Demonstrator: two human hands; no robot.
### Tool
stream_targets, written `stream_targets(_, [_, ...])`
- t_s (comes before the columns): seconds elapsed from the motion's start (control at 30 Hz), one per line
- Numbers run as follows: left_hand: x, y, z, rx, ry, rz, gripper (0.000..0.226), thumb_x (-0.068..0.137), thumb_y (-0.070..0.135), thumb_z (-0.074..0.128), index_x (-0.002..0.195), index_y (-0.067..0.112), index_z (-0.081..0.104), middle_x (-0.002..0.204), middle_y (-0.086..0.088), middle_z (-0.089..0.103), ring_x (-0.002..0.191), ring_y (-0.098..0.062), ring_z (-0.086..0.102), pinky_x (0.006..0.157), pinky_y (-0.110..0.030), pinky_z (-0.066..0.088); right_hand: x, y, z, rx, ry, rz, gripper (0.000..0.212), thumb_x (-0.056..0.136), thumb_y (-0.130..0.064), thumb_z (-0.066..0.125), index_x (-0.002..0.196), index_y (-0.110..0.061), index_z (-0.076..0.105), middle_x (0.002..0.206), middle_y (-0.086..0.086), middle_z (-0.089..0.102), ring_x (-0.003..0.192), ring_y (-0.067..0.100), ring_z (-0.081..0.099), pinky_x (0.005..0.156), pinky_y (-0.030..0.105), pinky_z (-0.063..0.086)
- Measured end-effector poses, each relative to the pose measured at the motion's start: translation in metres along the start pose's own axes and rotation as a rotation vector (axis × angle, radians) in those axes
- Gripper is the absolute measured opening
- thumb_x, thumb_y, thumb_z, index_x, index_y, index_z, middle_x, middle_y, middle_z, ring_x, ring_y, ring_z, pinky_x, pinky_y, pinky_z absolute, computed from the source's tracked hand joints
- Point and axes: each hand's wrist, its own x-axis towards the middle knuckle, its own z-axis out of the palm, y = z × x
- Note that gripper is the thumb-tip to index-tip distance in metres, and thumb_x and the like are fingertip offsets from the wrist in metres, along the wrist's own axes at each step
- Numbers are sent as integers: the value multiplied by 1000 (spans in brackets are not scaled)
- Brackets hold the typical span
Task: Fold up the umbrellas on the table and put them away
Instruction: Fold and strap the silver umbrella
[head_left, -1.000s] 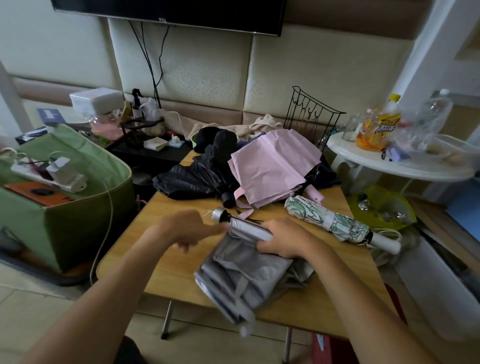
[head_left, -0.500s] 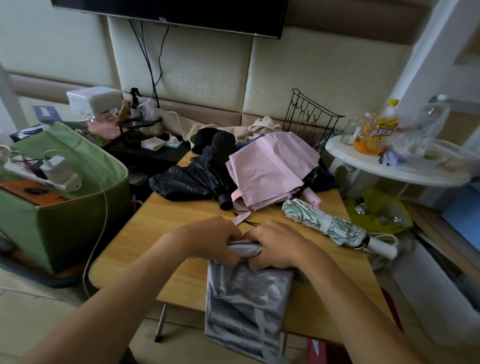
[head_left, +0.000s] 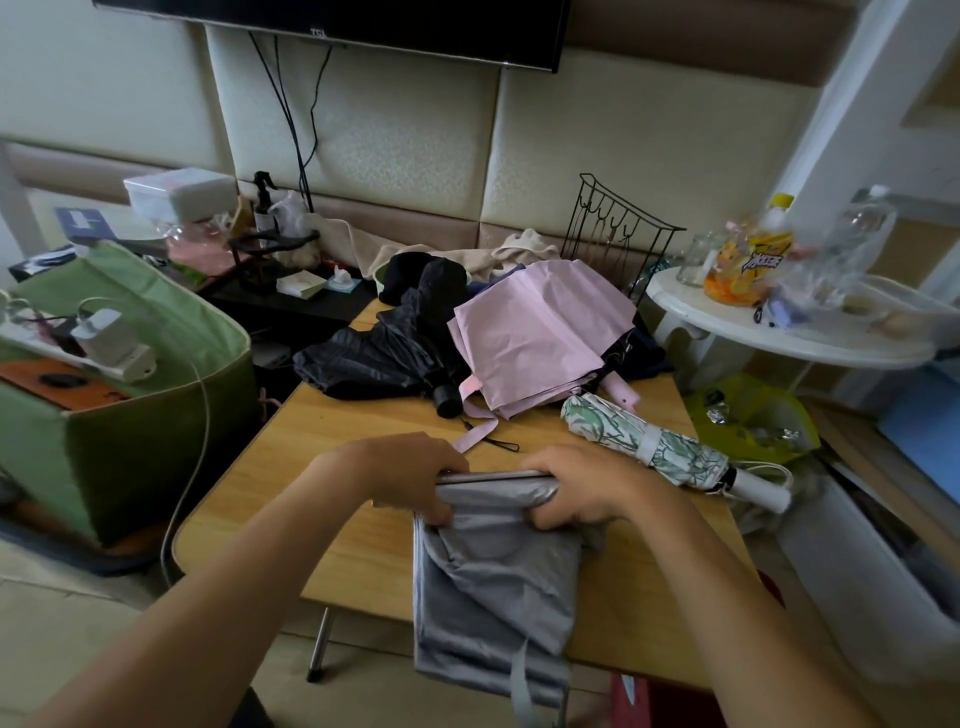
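Grey umbrella lies crosswise, canopy hanging toward viewer.

A lived-in home room: wall-mounted television, padded wall panels, cluttered wooden table.

Grey umbrella w/ silvery fabric, collapsed, held level at its top edge by both hands – left hand gripping one end, right hand the other; canopy hanging loose over near edge of tabletop, strap dangling below. Pink umbrella half-collapsed, panels spread, far centre, strap trailing fwd. Black umbrella crumpled, unfolded, touching pink one's left side, handle end pointing near. Green-and-white leaf-print umbrella rolled, strapped shut, lying diagonal at right, white handle past tabletop edge.
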Motion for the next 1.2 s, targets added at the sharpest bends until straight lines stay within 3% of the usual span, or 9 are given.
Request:
stream_targets(0.2, [-4,-10,-4,-70,-77,-12,24,84,30,74,106,32,65,102,4,71,89,-18,71,86,-48,59,-3,1,-1,-29,52,-12,19,70,-33,76,79,-26,60,79,-8,61,82,15,59,74,37,52])
stream_targets(0.27, [-5,-9,-4,-62,-97,-16,26,84,39,74,106,30,63,105,3,68,96,-25,67,87,-47,56,-4,-3,-1,-51,56,-8,18,72,-31,75,82,-24,62,82,-7,61,82,16,59,69,34,50])
stream_targets(0.37, [-7,-3,-4,-155,-108,-43,30,88,64,64,93,34,61,95,9,64,87,-15,61,79,-36,49,-4,-5,0,-98,81,-6,21,70,-33,74,86,-24,63,83,-7,62,81,18,60,68,35,52])
stream_targets(0.5, [-5,-1,-3,-120,-1,-25,45,87,76,53,86,31,59,91,9,57,85,-12,55,81,-35,45,-2,-4,1,-126,135,3,19,69,-36,73,79,-29,58,80,-8,61,76,19,60,65,36,51])
stream_targets(0.63, [5,3,12,172,266,100,45,89,59,63,113,21,59,114,2,56,109,-17,50,91,-34,42,1,-4,4,-214,212,-10,22,71,-38,73,76,-33,51,81,-6,59,77,23,59,65,35,50])
stream_targets(0.73, [10,16,17,186,393,186,36,92,47,61,114,19,58,113,0,58,105,-18,54,79,-30,36,2,-5,5,-228,275,-60,22,73,-38,73,88,-31,58,86,-3,63,81,26,61,68,37,51])
stream_targets(0.93, [18,19,19,310,285,90,29,98,35,55,116,12,53,115,-11,63,101,-33,62,74,-36,40,5,-2,11,-282,324,-127,19,80,-35,69,93,-28,56,94,0,66,84,28,61,62,36,36])
stream_targets(1.1, [16,17,14,139,211,68,25,95,39,59,102,15,57,89,1,54,85,-26,60,68,-36,42,5,-1,12,-336,340,-118,23,82,-39,66,86,-34,45,90,1,67,82,29,62,64,38,47])
stream_targets(1.2, [11,14,9,78,144,66,32,97,46,59,106,16,59,115,-6,62,83,-20,54,76,-39,47,4,-3,13,-344,336,-122,26,85,-42,66,85,-37,40,89,2,68,83,29,62,64,37,44])
